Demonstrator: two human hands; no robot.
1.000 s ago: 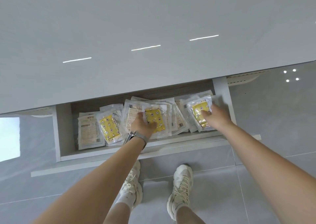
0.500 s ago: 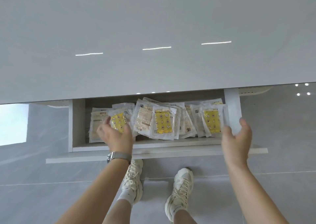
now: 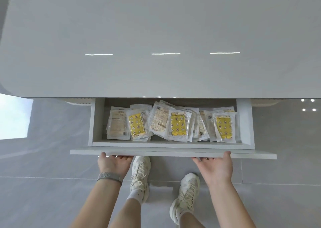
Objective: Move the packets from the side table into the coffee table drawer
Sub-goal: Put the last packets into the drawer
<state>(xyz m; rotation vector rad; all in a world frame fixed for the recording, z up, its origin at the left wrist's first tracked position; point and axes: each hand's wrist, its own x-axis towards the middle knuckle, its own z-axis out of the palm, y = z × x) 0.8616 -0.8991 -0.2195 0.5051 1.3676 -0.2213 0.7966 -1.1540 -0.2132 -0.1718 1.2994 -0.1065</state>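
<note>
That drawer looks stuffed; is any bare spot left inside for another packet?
Little. The drawer shows bare strips only between its left wall and the leftmost packet, and along the shadowed back. The packets overlap across the rest. The coffee table top is bare.

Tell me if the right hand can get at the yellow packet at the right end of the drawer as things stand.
Probably yes. The drawer is pulled out and open on top, and nothing covers the rightmost yellow packet. The right hand rests empty on the drawer front just below it, so it only has to lift over that edge.

Packets (image 3: pixel 175 123) in open drawer (image 3: pixel 172 144)
</note>
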